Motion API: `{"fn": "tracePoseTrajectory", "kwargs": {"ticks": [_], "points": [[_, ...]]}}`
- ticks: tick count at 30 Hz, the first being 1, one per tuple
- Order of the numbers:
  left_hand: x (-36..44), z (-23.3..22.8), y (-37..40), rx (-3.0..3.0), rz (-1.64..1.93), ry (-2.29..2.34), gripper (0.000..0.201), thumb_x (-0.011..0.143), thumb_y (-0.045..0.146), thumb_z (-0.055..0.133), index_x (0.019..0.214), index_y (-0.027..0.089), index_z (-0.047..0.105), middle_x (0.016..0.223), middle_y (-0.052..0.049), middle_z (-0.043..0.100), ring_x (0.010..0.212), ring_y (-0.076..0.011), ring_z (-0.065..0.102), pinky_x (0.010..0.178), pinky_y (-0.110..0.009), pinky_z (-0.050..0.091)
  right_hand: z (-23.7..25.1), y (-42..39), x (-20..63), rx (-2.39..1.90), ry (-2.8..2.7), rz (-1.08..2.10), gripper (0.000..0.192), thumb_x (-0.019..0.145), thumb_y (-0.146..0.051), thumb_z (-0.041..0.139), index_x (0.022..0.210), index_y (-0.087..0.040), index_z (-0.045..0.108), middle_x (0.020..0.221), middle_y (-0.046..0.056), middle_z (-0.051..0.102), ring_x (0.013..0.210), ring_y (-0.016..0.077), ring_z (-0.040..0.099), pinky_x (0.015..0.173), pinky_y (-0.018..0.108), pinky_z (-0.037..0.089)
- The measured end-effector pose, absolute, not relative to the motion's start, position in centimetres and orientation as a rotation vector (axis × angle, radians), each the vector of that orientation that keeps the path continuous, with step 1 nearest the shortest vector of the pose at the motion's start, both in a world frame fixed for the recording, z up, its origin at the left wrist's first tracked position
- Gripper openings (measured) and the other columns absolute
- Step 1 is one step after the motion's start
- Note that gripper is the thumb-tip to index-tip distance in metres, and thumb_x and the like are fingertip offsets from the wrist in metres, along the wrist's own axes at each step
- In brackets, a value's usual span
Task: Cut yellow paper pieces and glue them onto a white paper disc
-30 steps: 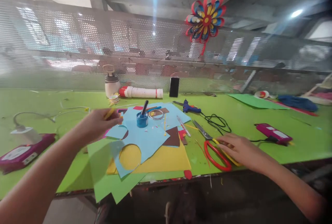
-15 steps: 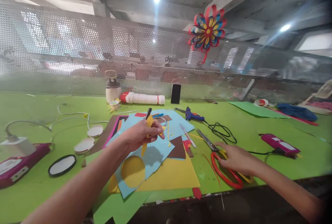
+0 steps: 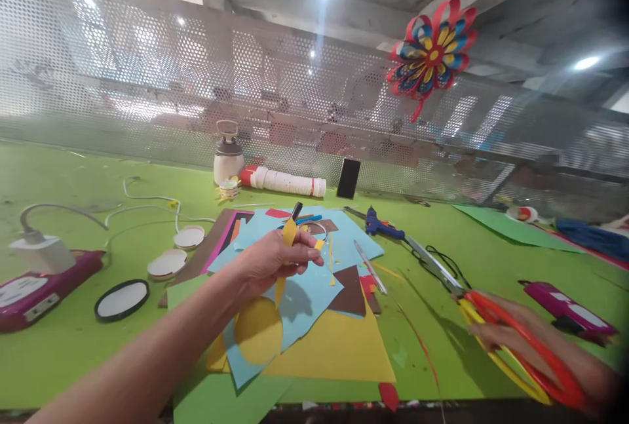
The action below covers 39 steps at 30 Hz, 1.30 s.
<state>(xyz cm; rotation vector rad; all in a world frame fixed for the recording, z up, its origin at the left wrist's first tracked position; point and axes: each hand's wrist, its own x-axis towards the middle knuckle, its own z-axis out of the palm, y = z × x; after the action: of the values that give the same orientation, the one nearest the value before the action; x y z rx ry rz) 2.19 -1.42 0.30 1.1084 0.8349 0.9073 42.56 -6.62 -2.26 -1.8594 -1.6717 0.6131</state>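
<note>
The left hand (image 3: 275, 260) pinches a small yellow paper strip (image 3: 289, 234) above the blue sheet (image 3: 299, 280). The right hand (image 3: 535, 352) grips big scissors (image 3: 491, 319), lifted at the right. The thin strip could bend or slip, and the sharp blades could nick a finger.

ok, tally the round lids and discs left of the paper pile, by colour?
White round lids: 2
Black-rimmed round disc: 1
Total: 3
</note>
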Motion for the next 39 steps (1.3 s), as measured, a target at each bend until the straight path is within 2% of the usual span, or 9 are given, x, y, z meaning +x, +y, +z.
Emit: {"fn": "tracePoseTrajectory", "kwargs": {"ticks": [3,5,7,9,10,13,24,33,39], "points": [[2.4,0.3,-1.7,1.101,0.897,0.827,0.028,0.065,0.027,0.083,0.078,0.015,0.06,0.071,-0.001,0.069,0.055,-0.0062,0.047,0.058,-0.021,0.032,-0.5,-7.4,40.3,-1.604,-1.64,0.752,0.022,0.08,-0.041,0.066,0.093,-0.023,0.066,0.069,0.004,0.068,0.071,0.0265,0.067,0.073,0.04,0.054],[2.5,0.4,-1.9,1.102,0.898,0.832,0.027,0.067,0.028,0.082,0.077,0.015,0.061,0.07,-0.001,0.068,0.056,-0.0065,0.047,0.058,-0.021,0.032,0.6,-7.3,37.5,-1.369,-1.627,0.965,0.024,0.088,-0.044,0.062,0.095,-0.023,0.066,0.09,0.006,0.072,0.085,0.0257,0.068,0.08,0.039,0.056],[2.7,0.4,-2.0,1.109,0.904,0.839,0.026,0.069,0.029,0.081,0.077,0.015,0.061,0.07,-0.001,0.067,0.056,-0.0066,0.046,0.057,-0.021,0.031,1.5,-6.7,34.0,-1.144,-1.717,1.082,0.024,0.091,-0.043,0.059,0.104,-0.023,0.063,0.097,0.006,0.071,0.085,0.0217,0.068,0.079,0.036,0.056],[2.8,0.5,-2.1,1.12,0.914,0.844,0.026,0.07,0.031,0.08,0.076,0.015,0.061,0.07,0.0,0.066,0.057,-0.0068,0.046,0.057,-0.021,0.03,2.3,-5.8,30.3,-0.967,-1.743,1.115,0.035,0.094,-0.036,0.059,0.126,-0.028,0.049,0.092,0.003,0.069,0.08,0.0183,0.067,0.074,0.034,0.056],[2.8,0.6,-2.1,1.124,0.919,0.846,0.026,0.07,0.032,0.08,0.075,0.015,0.061,0.07,0.0,0.065,0.057,-0.0066,0.044,0.057,-0.021,0.029,2.6,-5.3,28.6,-0.9,-1.756,1.121,0.037,0.094,-0.035,0.058,0.128,-0.028,0.046,0.085,0.0,0.066,0.075,0.0168,0.065,0.069,0.032,0.055],[2.8,0.6,-2.2,1.13,0.92,0.857,0.026,0.071,0.034,0.079,0.074,0.014,0.062,0.068,0.0,0.063,0.055,-0.0058,0.041,0.053,-0.021,0.023,2.9,-3.7,24.6,-0.901,-1.742,1.045,0.039,0.091,-0.034,0.061,0.125,-0.023,0.046,0.073,-0.004,0.057,0.062,0.0124,0.058,0.06,0.028,0.051],[3.3,0.2,-2.7,1.162,0.854,0.884,0.017,0.075,0.029,0.073,0.076,0.015,0.065,0.067,0.001,0.058,0.053,-0.0058,0.036,0.051,-0.024,0.018,1.5,-3.6,22.7,-0.941,-1.683,1.176,0.031,0.086,-0.03,0.063,0.11,-0.02,0.048,0.081,-0.001,0.06,0.07,0.0141,0.063,0.07,0.031,0.056],[3.9,0.3,-2.8,1.212,0.791,0.914,0.018,0.074,0.03,0.073,0.074,0.014,0.066,0.062,0.002,0.053,0.054,-0.0068,0.033,0.051,-0.024,0.019,0.5,-3.4,22.5,-0.868,-1.597,1.246,0.031,0.078,-0.015,0.066,0.105,-0.022,0.052,0.077,-0.005,0.06,0.065,0.0084,0.057,0.06,0.022,0.049],[3.9,0.0,-3.0,1.066,0.868,0.928,0.034,0.083,0.049,0.064,0.078,0.015,0.068,0.07,-0.002,0.059,0.058,-0.0093,0.041,0.051,-0.022,0.024,-0.4,-3.4,22.3,-0.798,-1.569,1.131,0.031,0.079,-0.012,0.067,0.105,-0.025,0.056,0.076,-0.005,0.061,0.064,0.0088,0.058,0.06,0.022,0.051]]}}
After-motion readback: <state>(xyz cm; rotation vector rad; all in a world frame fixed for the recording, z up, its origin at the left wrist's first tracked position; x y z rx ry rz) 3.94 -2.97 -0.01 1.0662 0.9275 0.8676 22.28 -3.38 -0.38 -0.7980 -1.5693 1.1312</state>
